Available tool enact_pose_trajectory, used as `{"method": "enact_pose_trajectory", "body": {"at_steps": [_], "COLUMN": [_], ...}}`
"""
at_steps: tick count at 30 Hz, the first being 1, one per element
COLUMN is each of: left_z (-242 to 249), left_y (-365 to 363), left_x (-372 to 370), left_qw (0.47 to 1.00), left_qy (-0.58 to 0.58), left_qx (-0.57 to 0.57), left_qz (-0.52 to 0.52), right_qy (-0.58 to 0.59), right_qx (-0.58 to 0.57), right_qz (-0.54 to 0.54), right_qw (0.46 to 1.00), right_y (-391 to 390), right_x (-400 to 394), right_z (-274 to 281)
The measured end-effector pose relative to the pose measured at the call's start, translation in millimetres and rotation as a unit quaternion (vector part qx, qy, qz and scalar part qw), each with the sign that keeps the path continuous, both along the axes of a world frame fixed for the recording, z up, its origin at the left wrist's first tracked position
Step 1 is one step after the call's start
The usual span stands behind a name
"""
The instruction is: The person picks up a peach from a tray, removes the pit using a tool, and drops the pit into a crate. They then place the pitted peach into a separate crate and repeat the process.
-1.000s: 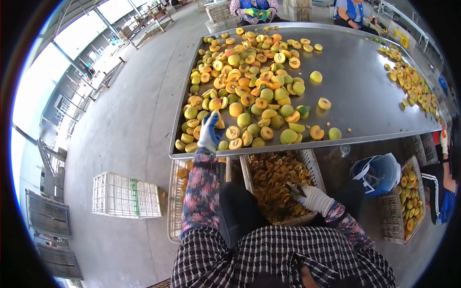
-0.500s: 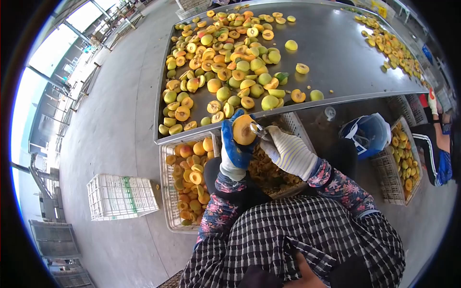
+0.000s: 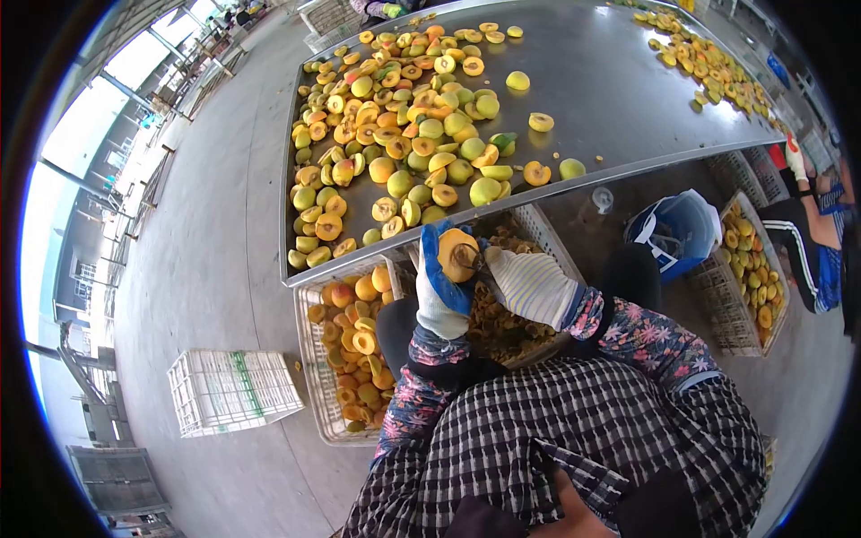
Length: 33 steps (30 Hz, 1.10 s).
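My left hand [image 3: 443,291], in a white glove with a blue coated palm, grips a yellow peach half [image 3: 456,248] with its cut face turned up toward me. My right hand [image 3: 535,287], in a striped knit glove, is closed around a small metal pitting tool [image 3: 481,261]. The tool's end is at the peach's stone, mostly hidden by glove and fruit. Below both hands is a crate [image 3: 556,238] of brownish peach stones and scraps. Left of my left hand, a white crate [image 3: 310,381] holds pitted peach halves.
Many peach halves [image 3: 395,143] lie on the metal table [image 3: 610,90] ahead, its raised rim near my hands. A blue bucket [image 3: 686,255] and a crate of peaches [image 3: 717,309] are on the right, near a co-worker's arm [image 3: 812,211]. An overturned white crate [image 3: 235,392] rests left.
The pitting tool's metal loop, plainly visible before at the peach's centre, is now mostly hidden at the stone. My view has shifted slightly, and my left hand still grips the peach half.
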State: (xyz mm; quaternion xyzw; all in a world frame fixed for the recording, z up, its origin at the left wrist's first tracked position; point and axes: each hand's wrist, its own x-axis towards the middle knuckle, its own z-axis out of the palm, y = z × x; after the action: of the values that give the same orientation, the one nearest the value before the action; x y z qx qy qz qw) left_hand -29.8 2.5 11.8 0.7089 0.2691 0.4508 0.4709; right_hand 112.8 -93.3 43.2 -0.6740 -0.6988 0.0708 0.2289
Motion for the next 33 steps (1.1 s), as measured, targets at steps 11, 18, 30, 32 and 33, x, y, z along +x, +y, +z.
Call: {"method": "enact_pose_trajectory", "body": {"at_steps": [11,18,30,32,33], "left_z": [20,9,13,11,8], "left_y": [-11,-16,-1,-2,-1], "left_x": [16,27,19,25,24], "left_qw": [0.987,0.992,0.991,0.994,0.995], "left_qy": [0.063,-0.088,-0.104,-0.103,-0.092], "left_qx": [0.135,0.061,-0.086,0.013,0.013], "left_qz": [0.067,0.061,-0.019,0.038,0.026], "right_qy": [0.102,0.237,0.535,0.449,0.370], "right_qx": [-0.108,-0.097,-0.341,-0.251,-0.161], "right_qz": [0.017,0.064,0.033,0.058,0.087], "right_qw": [0.989,0.965,0.772,0.856,0.911], "right_y": [-6,-9,-13,-13,-10], "right_x": [8,9,15,13,13], "right_z": [33,14,40,29,1]}}
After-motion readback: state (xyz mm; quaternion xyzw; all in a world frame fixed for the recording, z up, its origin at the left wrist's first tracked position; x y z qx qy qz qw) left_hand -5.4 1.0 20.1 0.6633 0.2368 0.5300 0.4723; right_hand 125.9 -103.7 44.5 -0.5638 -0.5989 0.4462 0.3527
